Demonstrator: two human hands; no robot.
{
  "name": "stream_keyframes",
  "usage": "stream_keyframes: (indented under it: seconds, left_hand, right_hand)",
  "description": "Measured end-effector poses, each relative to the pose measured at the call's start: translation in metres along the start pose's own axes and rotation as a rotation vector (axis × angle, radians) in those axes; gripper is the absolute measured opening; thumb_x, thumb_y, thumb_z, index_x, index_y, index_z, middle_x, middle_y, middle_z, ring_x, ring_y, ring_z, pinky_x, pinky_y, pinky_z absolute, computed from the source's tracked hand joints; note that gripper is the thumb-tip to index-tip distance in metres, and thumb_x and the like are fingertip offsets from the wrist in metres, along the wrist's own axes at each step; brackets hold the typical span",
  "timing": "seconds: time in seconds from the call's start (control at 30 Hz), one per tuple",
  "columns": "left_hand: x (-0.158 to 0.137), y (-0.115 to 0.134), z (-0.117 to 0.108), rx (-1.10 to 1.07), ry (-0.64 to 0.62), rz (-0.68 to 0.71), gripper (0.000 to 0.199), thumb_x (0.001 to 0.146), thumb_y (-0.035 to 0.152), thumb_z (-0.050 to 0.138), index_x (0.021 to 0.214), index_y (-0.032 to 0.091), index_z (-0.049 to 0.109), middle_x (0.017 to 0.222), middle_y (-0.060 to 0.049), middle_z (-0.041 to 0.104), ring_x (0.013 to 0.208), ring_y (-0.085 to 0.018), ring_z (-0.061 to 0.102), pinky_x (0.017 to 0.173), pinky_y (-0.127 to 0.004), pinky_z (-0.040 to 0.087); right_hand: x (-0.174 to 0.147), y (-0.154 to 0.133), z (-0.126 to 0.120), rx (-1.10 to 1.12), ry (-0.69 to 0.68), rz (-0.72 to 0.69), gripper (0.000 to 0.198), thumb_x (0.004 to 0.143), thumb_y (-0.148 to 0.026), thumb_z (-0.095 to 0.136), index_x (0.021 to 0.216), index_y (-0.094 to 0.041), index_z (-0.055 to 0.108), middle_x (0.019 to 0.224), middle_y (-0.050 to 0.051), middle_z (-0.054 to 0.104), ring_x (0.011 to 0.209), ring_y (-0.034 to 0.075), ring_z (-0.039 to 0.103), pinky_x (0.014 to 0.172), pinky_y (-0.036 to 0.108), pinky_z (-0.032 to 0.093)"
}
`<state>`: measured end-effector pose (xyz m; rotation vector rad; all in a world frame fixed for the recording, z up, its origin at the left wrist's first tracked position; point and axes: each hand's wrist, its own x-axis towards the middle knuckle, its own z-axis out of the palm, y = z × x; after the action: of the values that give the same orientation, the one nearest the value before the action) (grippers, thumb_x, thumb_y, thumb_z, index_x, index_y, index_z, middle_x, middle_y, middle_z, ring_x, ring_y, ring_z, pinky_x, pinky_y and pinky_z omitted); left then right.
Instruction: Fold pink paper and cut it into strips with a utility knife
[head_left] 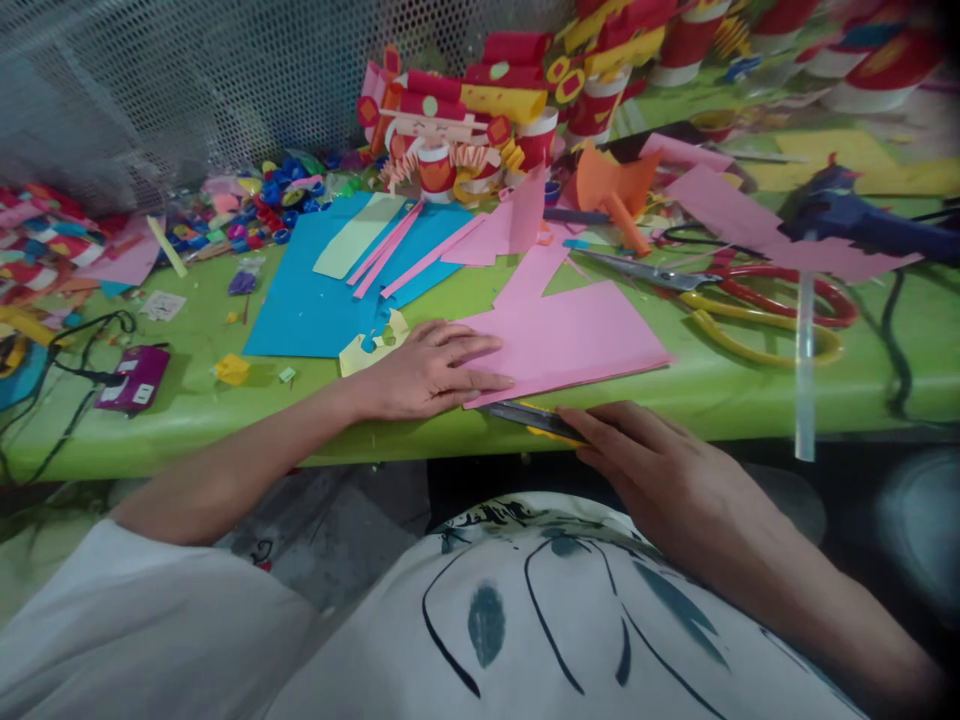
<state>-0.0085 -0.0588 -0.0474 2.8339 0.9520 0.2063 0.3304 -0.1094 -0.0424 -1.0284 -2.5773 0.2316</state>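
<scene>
My left hand lies flat with fingers stretched over the left end of a folded or stacked pink sheet of paper. In my right hand is a utility knife with some yellow on its body, its front end at the near left edge of the pink paper. Whether the blade touches the paper I cannot tell. Beyond my left hand lie a blue sheet and narrow pink strips. Yellowish paper scraps sit beside that hand.
Scissors with red and yellow handles lie right of the pink paper. A blue glue gun with a clear glue stick is farther right. Paper-cup figures stand at the back. A purple device with a black cord sits left.
</scene>
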Motion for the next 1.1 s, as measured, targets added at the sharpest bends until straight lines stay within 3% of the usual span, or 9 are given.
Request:
stream_keyframes:
  seconds: [0.17,0.73,0.87,0.97,1.1]
  left_hand:
    - [0.001,0.001,-0.002,-0.011,-0.013,-0.015,0.047,0.116,0.046,0.043,0.16,0.045,0.058,0.175,-0.005,0.048,0.155,-0.034,0.043,0.126,-0.058,0.034]
    - [0.002,0.004,-0.006,-0.059,-0.05,-0.051,0.046,0.116,0.04,0.044,0.159,0.046,0.059,0.176,-0.003,0.047,0.157,-0.033,0.042,0.128,-0.058,0.03]
    - [0.002,0.005,-0.006,-0.078,-0.032,-0.053,0.045,0.116,0.039,0.043,0.158,0.045,0.06,0.175,-0.002,0.049,0.157,-0.032,0.043,0.127,-0.058,0.03]
    - [0.003,0.007,-0.008,-0.14,-0.019,-0.088,0.044,0.117,0.042,0.042,0.154,0.041,0.066,0.172,-0.003,0.053,0.156,-0.031,0.045,0.128,-0.057,0.032]
    - [0.004,0.016,-0.014,-0.266,0.007,-0.163,0.043,0.118,0.044,0.04,0.145,0.035,0.072,0.168,-0.003,0.058,0.156,-0.028,0.048,0.129,-0.055,0.034]
  right_hand:
    - [0.002,-0.001,0.001,0.053,0.002,0.013,0.042,0.109,-0.028,0.047,0.146,-0.022,0.067,0.123,0.012,0.077,0.1,0.025,0.078,0.083,0.041,0.066]
    - [0.007,0.001,0.0,0.116,-0.021,-0.002,0.04,0.11,-0.031,0.047,0.14,-0.018,0.07,0.117,0.013,0.078,0.091,0.022,0.079,0.075,0.037,0.068]
    - [0.0,-0.003,-0.01,0.199,-0.017,0.005,0.038,0.111,-0.033,0.048,0.136,-0.018,0.073,0.113,0.013,0.078,0.088,0.02,0.079,0.073,0.033,0.067]
    - [-0.012,0.002,-0.025,0.223,0.047,0.024,0.037,0.11,-0.033,0.052,0.14,-0.021,0.07,0.118,0.012,0.078,0.096,0.02,0.08,0.081,0.029,0.067]
    - [-0.029,0.024,-0.054,0.102,0.149,0.108,0.042,0.109,-0.032,0.054,0.15,-0.032,0.06,0.129,0.009,0.074,0.105,0.019,0.079,0.087,0.026,0.065]
